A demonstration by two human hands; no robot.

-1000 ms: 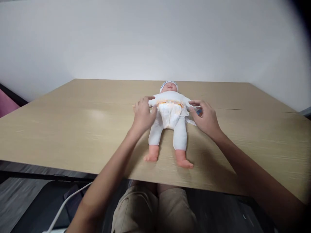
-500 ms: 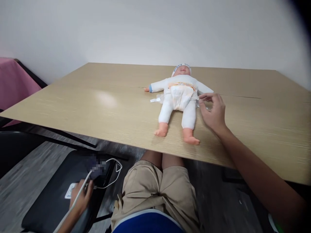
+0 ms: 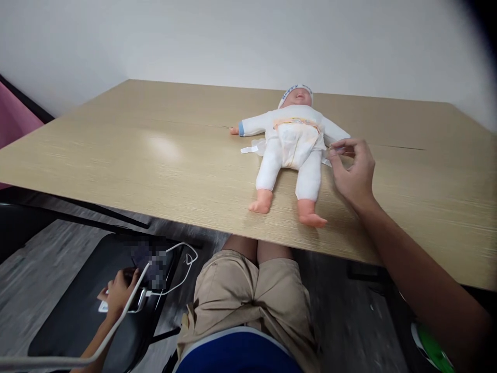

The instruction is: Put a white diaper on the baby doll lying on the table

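1. A thin white tab (image 3: pixel 337 150) is pinched between the thumb and first finger of the right hand (image 3: pixel 354 175); the other fingers are curled loosely behind.
2. This tab belongs to the diaper (image 3: pixel 295 142) and sticks out at the doll's side, just beside the pinching fingertips.
3. The right hand is held low over the table (image 3: pixel 155 166), close to the doll's hip, and the arm is stretched across the near table edge.
4. The diaper is seen wrapped around the middle of the baby doll (image 3: pixel 291 150), with a yellow band along its top.
5. A second white tab (image 3: pixel 249 149) is seen lying flat on the wood on the doll's other side (nothing is touching it).
6. The doll is laid on its back near the middle of the table, head toward the wall, legs spread toward the near edge, in white clothes and a small cap.
7. The left hand (image 3: pixel 116 292) is held down below the table, over a black chair seat (image 3: pixel 77 316).
8. Its fingers are closed around a phone (image 3: pixel 132 303) with a white cable (image 3: pixel 171 280) plugged in (the screen part is blurred).
9. Tan shorts (image 3: pixel 248 300) are seen under the table edge, and something pink (image 3: pixel 15 122) is seen at the far left.
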